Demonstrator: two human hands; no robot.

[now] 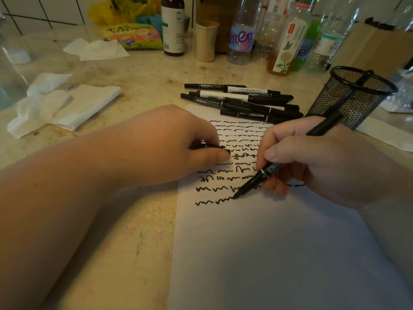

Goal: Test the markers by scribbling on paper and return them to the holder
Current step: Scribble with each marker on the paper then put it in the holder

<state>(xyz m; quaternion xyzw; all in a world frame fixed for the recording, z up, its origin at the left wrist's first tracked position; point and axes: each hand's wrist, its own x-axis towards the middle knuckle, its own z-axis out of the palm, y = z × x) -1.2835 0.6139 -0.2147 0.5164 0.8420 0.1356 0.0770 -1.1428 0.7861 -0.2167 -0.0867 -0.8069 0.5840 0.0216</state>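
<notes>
The left hand covers part of the scribbled lines and most of a small black object, possibly a cap, pinched in its fingers. The paper runs off the bottom edge. Bottle tops are cropped, their labels unreadable.

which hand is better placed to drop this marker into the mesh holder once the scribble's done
Right. The right hand already grips the marker, and the mesh holder stands just beyond it. The left hand pins the paper, pinching a small black piece.
</notes>
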